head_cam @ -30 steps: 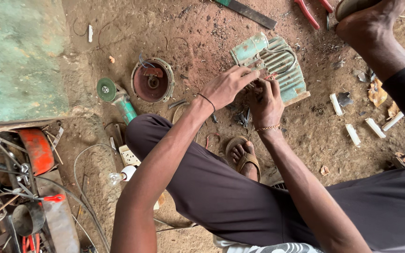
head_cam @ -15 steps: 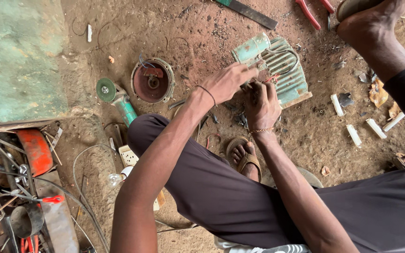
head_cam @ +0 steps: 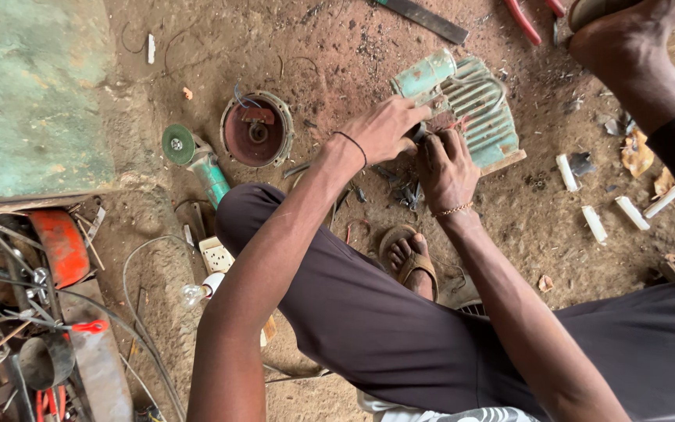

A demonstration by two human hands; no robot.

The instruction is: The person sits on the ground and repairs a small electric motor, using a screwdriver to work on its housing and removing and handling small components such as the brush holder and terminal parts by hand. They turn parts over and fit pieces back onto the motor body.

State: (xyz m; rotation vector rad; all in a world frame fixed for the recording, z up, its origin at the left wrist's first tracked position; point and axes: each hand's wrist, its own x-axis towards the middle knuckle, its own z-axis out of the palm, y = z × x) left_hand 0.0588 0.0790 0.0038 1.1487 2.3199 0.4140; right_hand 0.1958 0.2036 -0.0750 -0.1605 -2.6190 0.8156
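Note:
A pale green electric motor (head_cam: 474,117) with cooling fins lies on the dirt ground in front of me. My left hand (head_cam: 384,129), a black band on its wrist, presses against the motor's near end with fingers curled. Beside it my right hand (head_cam: 447,168), wearing a gold bracelet, is closed at the same spot, fingers bent on the motor's wiring end. What the fingers pinch is hidden. My sandalled foot (head_cam: 409,258) rests just below both hands.
A round motor end cover (head_cam: 257,129) and a green angle grinder (head_cam: 197,160) lie at left. Another person's foot (head_cam: 626,39) stands at top right by red-handled pliers (head_cam: 529,16). White plastic pieces (head_cam: 595,223) lie right. A heap of tools and wires (head_cam: 33,312) fills the lower left.
Both hands have shifted slightly up and right, closing in tighter on the motor's near end. The camera view has drifted a little.

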